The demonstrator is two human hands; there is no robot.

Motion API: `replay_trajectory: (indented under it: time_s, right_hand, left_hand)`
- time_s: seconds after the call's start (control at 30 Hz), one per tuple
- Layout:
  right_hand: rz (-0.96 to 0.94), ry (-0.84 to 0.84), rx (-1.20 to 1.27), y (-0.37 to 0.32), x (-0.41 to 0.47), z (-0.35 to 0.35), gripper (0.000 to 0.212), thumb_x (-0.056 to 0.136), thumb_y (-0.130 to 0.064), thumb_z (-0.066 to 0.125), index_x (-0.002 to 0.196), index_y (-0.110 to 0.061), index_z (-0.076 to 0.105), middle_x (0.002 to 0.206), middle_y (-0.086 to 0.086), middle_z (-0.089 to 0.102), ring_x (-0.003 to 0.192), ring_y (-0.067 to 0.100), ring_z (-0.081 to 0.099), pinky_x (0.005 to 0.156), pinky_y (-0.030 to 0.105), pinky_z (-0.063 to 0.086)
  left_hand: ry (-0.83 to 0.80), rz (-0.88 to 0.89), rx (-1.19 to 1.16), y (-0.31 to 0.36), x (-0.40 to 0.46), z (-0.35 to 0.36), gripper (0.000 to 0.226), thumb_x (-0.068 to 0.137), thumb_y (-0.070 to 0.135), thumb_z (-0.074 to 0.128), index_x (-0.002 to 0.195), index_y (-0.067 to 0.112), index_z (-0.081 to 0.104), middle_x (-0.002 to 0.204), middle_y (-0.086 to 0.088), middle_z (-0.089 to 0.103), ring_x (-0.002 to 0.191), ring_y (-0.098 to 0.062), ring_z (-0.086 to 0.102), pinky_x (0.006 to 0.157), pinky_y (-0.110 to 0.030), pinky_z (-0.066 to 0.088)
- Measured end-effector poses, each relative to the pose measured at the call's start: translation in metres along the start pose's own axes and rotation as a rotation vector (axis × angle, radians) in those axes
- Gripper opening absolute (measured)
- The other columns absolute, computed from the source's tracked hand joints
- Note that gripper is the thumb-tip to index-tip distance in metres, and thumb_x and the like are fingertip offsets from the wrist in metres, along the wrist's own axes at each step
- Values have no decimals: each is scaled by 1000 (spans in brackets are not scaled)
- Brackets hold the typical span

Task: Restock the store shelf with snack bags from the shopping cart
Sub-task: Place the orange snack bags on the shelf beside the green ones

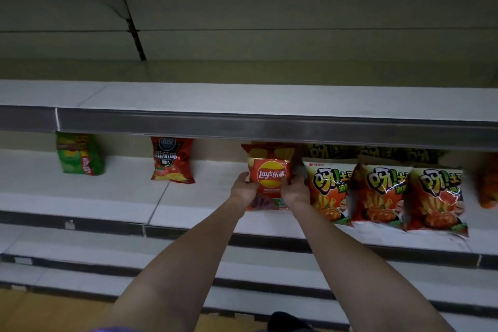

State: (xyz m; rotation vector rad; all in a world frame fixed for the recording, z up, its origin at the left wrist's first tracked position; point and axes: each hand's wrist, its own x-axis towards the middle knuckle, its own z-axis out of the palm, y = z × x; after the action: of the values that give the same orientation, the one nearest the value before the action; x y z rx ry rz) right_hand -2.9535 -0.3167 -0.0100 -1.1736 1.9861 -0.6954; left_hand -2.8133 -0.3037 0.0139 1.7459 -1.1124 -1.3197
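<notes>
Snack bags: one red Lay's bag [270, 175] between two hands' grip.

Between the fingers [244, 179] sits a red chip bag [269, 178] with a yellow circle. Right of them, three orange-red bags [382, 194] with green tops; left, a red bag [172, 160] and a green bag [78, 153] on the white shelf [107, 197].

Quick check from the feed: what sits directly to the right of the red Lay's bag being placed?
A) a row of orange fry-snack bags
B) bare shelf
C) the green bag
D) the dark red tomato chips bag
A: the orange fry-snack bags stand immediately right of the red Lay's bag, which the left hand and right hand hold at its sides.
</notes>
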Motion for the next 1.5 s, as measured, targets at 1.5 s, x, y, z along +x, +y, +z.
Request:
replay_trajectory:
  time_s: [1.5]
  right_hand:
    - [-1307, -1788, -484, 7, -514, 179, 13, 91, -21, 69, 97, -18, 58, 80, -6, 62, 81, 21, 60, 75, 31, 46]
  left_hand:
    - [1795, -776, -481, -243, -509, -122, 15, 93, 14, 54, 94, 9, 68, 103, -14, 73, 96, -31, 66, 80, -32, 49]
